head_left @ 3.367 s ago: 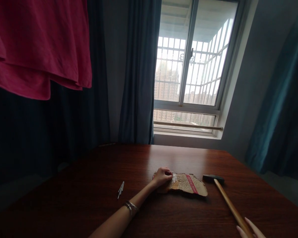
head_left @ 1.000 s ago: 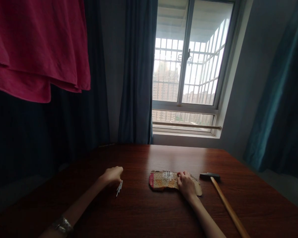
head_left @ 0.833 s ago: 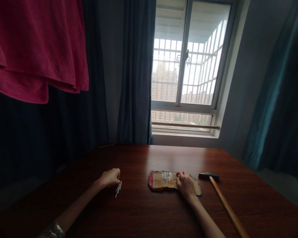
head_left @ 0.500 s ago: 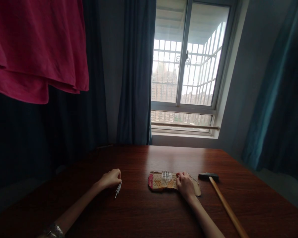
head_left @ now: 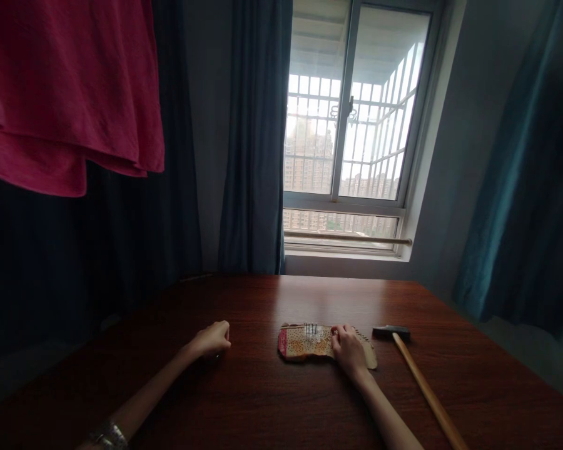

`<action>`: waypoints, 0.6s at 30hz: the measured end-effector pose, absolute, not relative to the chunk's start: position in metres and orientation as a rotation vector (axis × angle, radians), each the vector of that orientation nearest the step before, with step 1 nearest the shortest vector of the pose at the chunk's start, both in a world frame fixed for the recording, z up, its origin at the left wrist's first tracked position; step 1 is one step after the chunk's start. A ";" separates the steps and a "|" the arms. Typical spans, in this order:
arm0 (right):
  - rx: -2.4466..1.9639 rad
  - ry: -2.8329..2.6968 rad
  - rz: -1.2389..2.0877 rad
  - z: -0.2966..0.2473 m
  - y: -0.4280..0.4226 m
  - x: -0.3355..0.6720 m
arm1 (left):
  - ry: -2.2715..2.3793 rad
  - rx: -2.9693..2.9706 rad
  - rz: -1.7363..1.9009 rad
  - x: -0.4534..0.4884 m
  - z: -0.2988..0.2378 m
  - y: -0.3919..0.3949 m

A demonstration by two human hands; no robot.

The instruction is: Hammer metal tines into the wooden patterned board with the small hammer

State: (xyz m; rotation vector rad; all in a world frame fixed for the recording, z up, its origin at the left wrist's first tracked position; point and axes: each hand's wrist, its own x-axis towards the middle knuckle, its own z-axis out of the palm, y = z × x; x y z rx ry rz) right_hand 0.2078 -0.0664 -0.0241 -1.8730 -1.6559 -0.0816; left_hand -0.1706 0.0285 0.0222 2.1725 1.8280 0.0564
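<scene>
My left hand (head_left: 211,339) lies on the dark wooden table (head_left: 272,400) with its fingers curled over the spot where the loose nails lay; the nails are hidden under it. My right hand (head_left: 348,350) rests curled on the right part of a flat patterned board (head_left: 303,344), holding it down. A few nails (head_left: 311,327) stand upright in the board near its far edge, just left of my right fingers. A hammer (head_left: 391,332) with a long wooden handle lies to the right of the board, untouched.
A red cloth (head_left: 65,94) hangs at the upper left. Dark blue curtains (head_left: 253,137) flank a barred window (head_left: 351,125) behind the table. A bracelet (head_left: 104,432) is on my left wrist. The table's far edge runs below the window sill.
My left hand left the board, went to the loose nails and has now closed over them. My right hand let go of the hammer handle and settled on the board.
</scene>
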 end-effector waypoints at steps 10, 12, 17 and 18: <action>-1.858 -1.648 -0.079 -0.027 -0.066 0.208 | 1.821 2.006 0.127 -0.175 0.024 0.027; -1.853 -1.647 -0.076 -0.027 -0.065 0.208 | 1.815 1.979 0.056 -0.178 0.027 0.024; -1.846 -1.638 -0.070 -0.028 -0.065 0.208 | 1.782 1.942 0.089 -0.185 0.028 0.023; -1.845 -1.636 -0.068 -0.028 -0.065 0.209 | 1.781 1.925 0.109 -0.186 0.027 0.025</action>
